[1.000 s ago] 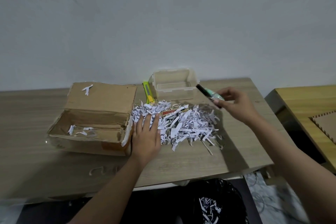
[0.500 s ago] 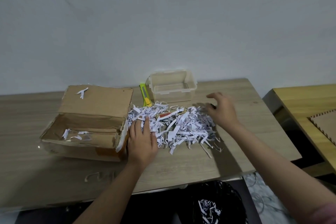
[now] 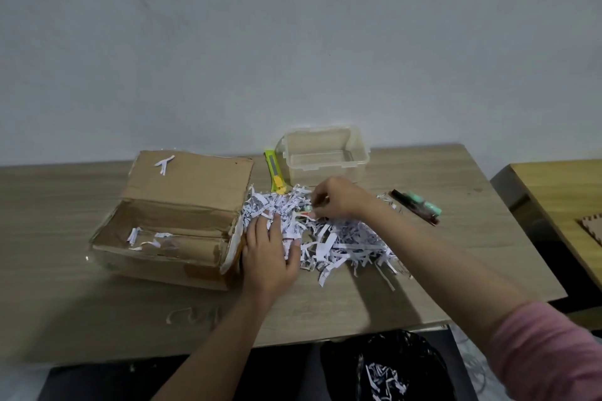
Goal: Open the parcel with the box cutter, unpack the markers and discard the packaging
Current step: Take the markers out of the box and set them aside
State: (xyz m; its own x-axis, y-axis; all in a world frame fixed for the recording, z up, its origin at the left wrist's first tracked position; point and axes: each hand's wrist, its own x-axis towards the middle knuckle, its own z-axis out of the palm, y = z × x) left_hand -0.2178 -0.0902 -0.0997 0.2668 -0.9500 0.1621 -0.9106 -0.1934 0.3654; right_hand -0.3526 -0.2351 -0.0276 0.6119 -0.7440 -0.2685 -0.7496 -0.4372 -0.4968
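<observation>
Biggest change from a second ago: the right hand was up in the air holding a green marker over by the clear tub, and now that marker is lying flat on the wooden table, off to the right of the paper pile, next to what looks like a second darker one. Half a second back that hand was open at the right edge of the shreds; now it has reached into the middle of the pile, fingertips pinched together around something small with an orange-red bit showing. Can't really make out what it's pinching.

The left hand hasn't gone anywhere, still palm-down and spread flat on the left side of the shredded paper, right beside the box.

The cardboard parcel sits open at the left, lid flap tilted back, pretty much emptied, just a few white strips inside and one stuck on the flap. The shreds are heaped between the parcel and the markers. Clear plastic tub sits behind the pile by the wall, and the yellow-green box cutter lies just left of it, its near end touching the shreds. Black bin bag below the table edge has some shreds in it.
</observation>
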